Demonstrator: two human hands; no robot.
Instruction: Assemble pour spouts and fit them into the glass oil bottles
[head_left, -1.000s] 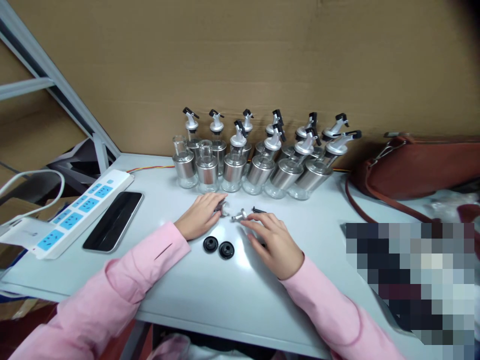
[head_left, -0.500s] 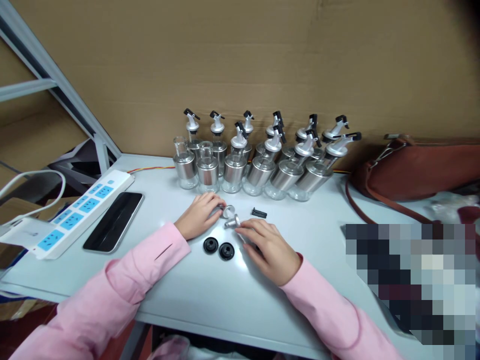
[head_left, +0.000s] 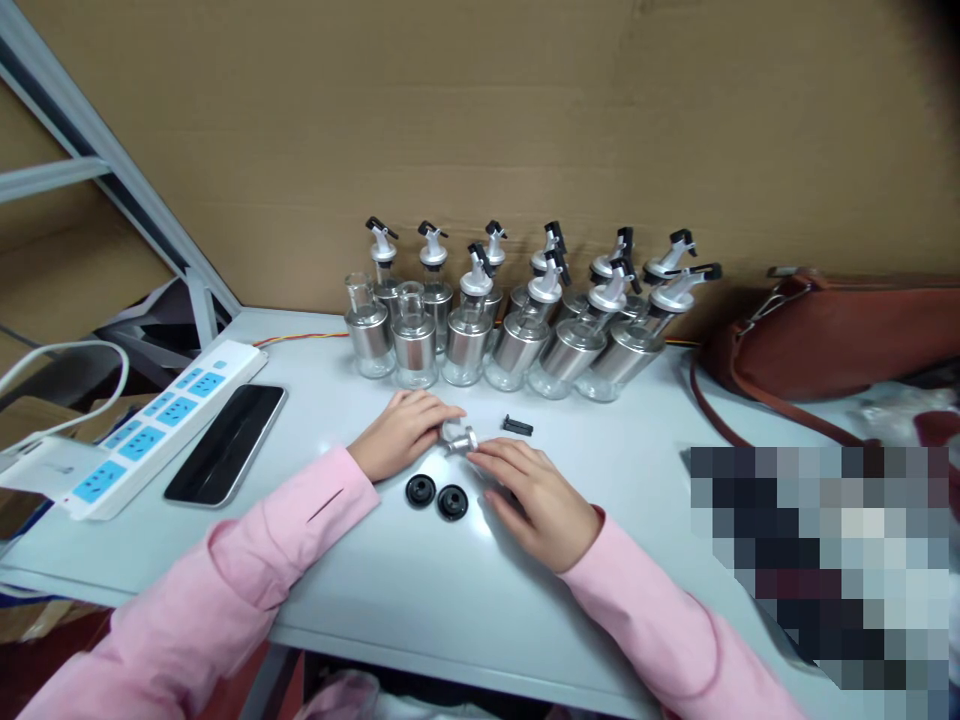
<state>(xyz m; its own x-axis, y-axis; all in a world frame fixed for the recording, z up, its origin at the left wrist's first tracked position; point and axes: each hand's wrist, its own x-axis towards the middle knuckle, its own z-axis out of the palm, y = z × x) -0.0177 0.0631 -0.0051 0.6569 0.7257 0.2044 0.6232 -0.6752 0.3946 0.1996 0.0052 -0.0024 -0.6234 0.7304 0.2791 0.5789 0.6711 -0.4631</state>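
Note:
Two silver pourer tops lie close together between my hands on the table. My left hand has its fingers and thumb about the farther silver pourer top, partly covering it. With its fingers stretched out and the thumb apart, my right hand touches the rim of the nearer silver pourer top. Just in front are two round black stoppers, a left stopper and a right stopper. Small black lever pieces lie beyond my right fingertips.
Behind my hands stand several glass bottles with steel bands, most topped with pourers; two front-left ones have bare necks. At left are a phone and a power strip. A brown bag and a blurred-out area occupy the right.
My left fingers have reached slightly right, over the farther pourer top. The two pourer tops now sit closer together, the nearer one turned a little. My right hand has barely moved.

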